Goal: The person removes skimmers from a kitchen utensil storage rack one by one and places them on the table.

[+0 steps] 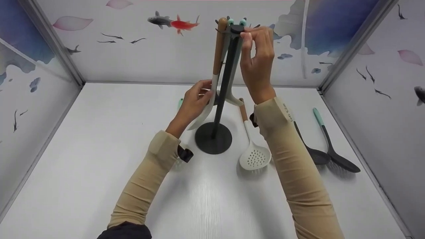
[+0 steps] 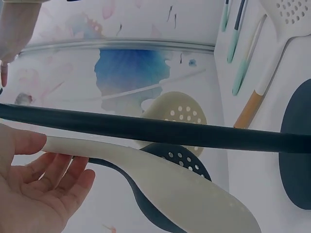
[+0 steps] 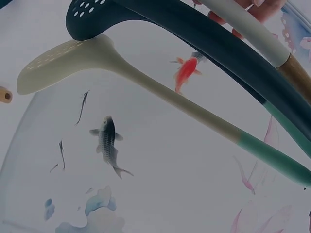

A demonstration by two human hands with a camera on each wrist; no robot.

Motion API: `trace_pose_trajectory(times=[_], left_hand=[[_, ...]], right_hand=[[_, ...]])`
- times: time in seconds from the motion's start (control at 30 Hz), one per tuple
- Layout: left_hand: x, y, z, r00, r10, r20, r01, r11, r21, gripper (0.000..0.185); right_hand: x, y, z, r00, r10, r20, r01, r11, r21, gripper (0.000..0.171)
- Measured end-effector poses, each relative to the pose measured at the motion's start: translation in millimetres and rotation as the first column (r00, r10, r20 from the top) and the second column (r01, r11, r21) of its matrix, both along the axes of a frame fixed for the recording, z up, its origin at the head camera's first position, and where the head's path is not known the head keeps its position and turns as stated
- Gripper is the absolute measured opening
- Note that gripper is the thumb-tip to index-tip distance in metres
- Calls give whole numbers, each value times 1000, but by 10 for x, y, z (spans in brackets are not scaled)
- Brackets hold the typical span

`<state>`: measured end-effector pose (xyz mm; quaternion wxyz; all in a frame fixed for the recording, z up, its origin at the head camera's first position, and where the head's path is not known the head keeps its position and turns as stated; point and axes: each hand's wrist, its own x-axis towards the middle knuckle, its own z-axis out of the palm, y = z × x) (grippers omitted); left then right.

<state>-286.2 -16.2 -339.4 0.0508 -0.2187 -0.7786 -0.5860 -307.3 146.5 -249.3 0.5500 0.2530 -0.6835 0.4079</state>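
Observation:
A black utensil stand with a round base rises in the middle of the table. My right hand pinches the edge of its top between thumb and fingers. My left hand pinches the white stem of a wooden-handled cooking utensil that hangs at the stand's left, thumb on one side and fingers behind. Its broad head is solid, without holes. Beyond the pole hang a cream skimmer and a black skimmer, both with green handles.
A white skimmer with a wooden handle lies right of the base. Farther right, partly behind my right sleeve, lie two black-headed utensils, one with a green handle. A green handle tip shows behind my left hand. Printed walls enclose the table.

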Motion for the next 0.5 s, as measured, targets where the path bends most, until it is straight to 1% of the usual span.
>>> trace_pose_trajectory(times=[0.2, 0.4, 0.5], left_hand=[[19, -25, 8, 1000, 14, 9, -14, 1000, 2, 32], [21, -21, 3, 999, 31, -14, -31, 1000, 1, 27], [26, -14, -2, 999, 44, -15, -44, 999, 0, 26]], right_hand=[[-10, 10, 0, 1000, -8, -13, 8, 1000, 5, 13], [0, 3, -1, 1000, -22, 3, 22, 1000, 10, 15], [1, -1, -7, 1000, -26, 7, 26, 1000, 10, 16]])
